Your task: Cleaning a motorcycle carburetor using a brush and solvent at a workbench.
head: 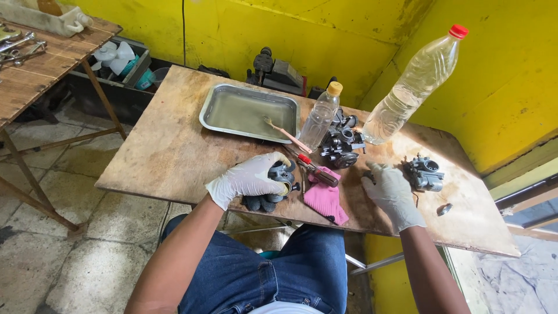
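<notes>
A worn wooden tabletop (174,151) on thin metal legs stands in a corner of bright yellow walls (349,40), over a floor of grey stone tiles (70,232). At the far left a second slatted wooden table (35,75) carries wrenches (17,46).

On the far part of the tabletop lies a shallow metal tray (247,110) with cloudy liquid in it, a brush (288,135) leaning over its right rim. Just right of it stands a small clear plastic bottle with a yellow cap (322,116), and farther right a large clear bottle with a red cap (415,84), tilted; neither shows a readable label. Between them sits a dark carburetor (340,145).

The left hand (247,179), in a white glove, is closed over a grey carburetor (280,174) at the near edge of the tabletop, holding it. The right hand (390,192), also gloved, lies flat and open on the wood, just beside another carburetor (424,172). Between the hands are a pink cloth (325,200) and a red-handled screwdriver (311,164).
</notes>
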